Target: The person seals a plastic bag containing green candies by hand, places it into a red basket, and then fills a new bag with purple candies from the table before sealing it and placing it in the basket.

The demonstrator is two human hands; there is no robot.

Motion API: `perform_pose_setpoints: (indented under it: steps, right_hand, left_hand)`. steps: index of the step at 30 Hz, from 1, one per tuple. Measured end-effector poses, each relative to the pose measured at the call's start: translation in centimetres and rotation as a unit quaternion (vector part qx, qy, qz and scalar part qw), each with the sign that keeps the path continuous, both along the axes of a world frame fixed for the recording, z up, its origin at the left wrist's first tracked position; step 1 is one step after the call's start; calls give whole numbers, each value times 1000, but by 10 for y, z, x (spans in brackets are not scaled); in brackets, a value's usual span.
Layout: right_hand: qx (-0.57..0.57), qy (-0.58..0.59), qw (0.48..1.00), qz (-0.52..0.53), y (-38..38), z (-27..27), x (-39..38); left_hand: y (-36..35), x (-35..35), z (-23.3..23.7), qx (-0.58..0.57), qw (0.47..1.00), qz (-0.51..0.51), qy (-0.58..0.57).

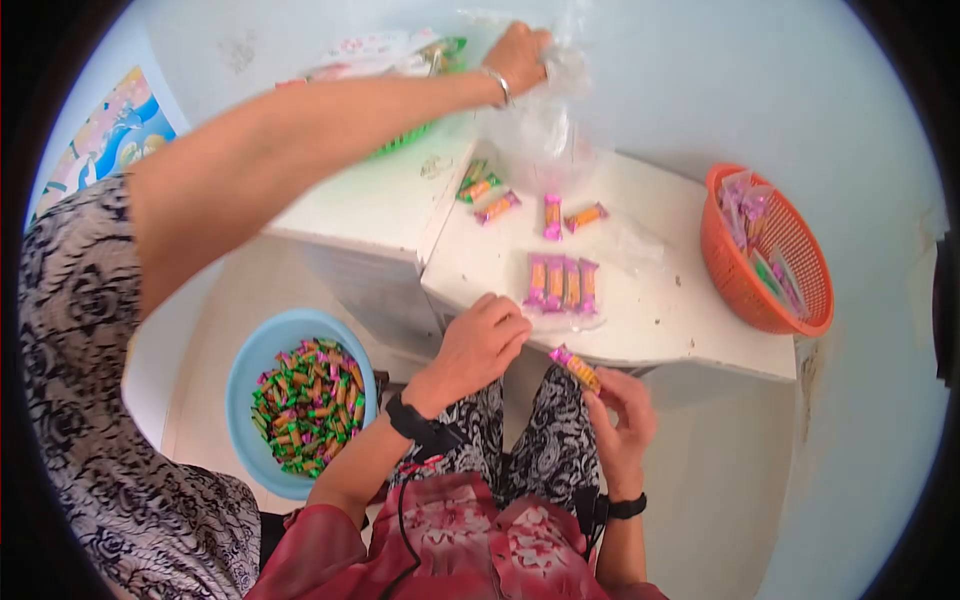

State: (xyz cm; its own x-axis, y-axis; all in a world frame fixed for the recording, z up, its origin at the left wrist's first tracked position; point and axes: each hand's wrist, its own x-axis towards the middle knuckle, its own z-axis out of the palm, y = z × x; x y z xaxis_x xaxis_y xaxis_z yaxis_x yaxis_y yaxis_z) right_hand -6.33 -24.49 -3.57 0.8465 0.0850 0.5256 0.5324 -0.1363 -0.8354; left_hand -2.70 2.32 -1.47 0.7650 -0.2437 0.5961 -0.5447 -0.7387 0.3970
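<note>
The right hand (624, 420) has one wrapped candy (575, 368) pinched between thumb and fingers at its near end, out over the lap, just off the front edge of the white table (650, 322). The left hand (472, 352), fingers bent, is beside the clear bag (570, 323) with four candies (561, 284) lying side by side; from here I can't tell whether its fingertips touch the plastic or grip anything. To my eye, this wants a light, steady pinch, enough to stop the candy rolling, yet not so hard that it dents the middle or tears the twisted end. The far end is best left free of the fingers, and the wrist turned gently so the piece doesn't catch on the bag's loose edge. That held candy lies slantwise: its long axis runs from the right thumb forward and to the left, the free end pointing towards the table edge near the bag. The four in the row have their long axes running roughly away from the person, so the held one sits at a clear angle to them.
</note>
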Motion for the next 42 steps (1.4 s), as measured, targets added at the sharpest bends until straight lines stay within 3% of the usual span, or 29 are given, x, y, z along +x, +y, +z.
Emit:
perform_pose_setpoints:
  steps: [23,29,33,42]
  right_hand:
    - [45,-6,999,10,0,-1,1]
    - [43,14,999,29,3,2,0]
    - [42,17,999,26,8,0,-1]
    - [-16,-51,998,-29,32,15,12]
  left_hand:
    - [-6,0,4,36,999,7,-17]
    - [-4,5,-3,-6,999,26,-19]
    - [-11,5,1,-122,990,50,40]
    - [-22,4,1,-158,986,50,-28]
